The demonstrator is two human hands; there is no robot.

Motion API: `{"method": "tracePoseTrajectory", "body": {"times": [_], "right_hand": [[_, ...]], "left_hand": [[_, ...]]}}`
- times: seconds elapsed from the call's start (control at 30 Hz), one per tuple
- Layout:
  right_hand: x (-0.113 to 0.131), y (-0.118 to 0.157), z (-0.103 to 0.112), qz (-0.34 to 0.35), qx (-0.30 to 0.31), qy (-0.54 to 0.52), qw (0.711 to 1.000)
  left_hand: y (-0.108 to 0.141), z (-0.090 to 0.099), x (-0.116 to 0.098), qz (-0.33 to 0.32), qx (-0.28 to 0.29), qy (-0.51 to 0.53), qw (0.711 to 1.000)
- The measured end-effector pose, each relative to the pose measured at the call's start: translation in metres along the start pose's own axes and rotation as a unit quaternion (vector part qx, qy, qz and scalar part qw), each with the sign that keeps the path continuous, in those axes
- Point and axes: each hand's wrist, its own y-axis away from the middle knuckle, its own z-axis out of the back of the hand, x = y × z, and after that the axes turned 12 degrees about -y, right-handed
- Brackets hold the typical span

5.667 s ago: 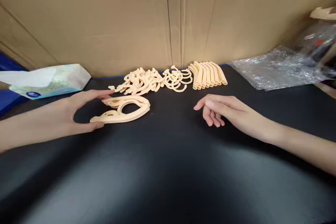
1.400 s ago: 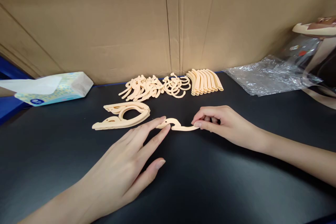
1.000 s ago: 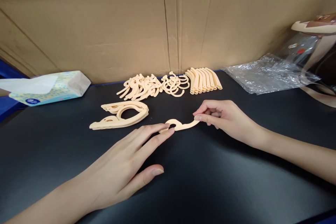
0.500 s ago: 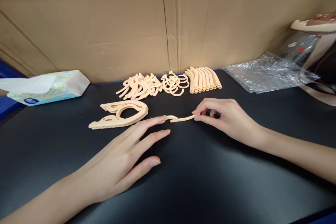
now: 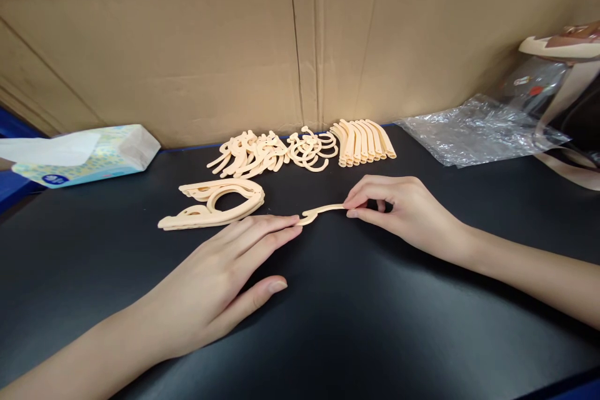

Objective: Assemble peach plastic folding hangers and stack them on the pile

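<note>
A thin cream plastic piece with a hooked left end [image 5: 323,209] spans the gap between my hands, low over the black table. My right hand [image 5: 398,209] pinches its right end between thumb and fingers. My left hand [image 5: 234,269] lies palm down with fingers stretched out and thumb apart, its fingertips touching the hooked end. Just beyond the left fingers rests a stack of cream folded hanger-like frames [image 5: 210,215]. Farther back are a heap of small cream parts [image 5: 248,153], several curved hooks [image 5: 312,150] and a neat row of curved arm pieces [image 5: 363,142].
A patterned tissue pack [image 5: 94,156] sits at the left on the black table [image 5: 356,325]. Crinkled clear plastic bags [image 5: 482,131] lie at the back right, beside a bag with a pale strap [image 5: 572,87]. Brown cardboard [image 5: 210,44] stands behind.
The left fingers have drawn together slightly and shifted, and the hooked end now lies nearer to me, turned differently. The right hand keeps its pinch, nearly unmoved.
</note>
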Motion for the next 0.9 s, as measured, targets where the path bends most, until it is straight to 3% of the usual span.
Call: {"method": "tracePoseTrajectory", "body": {"times": [0.9], "right_hand": [[-0.0008, 0.0005, 0.0011, 0.02, 0.033, 0.066, 0.997]], "left_hand": [[-0.0006, 0.0008, -0.0008, -0.009, -0.007, -0.002, 1.0]]}}
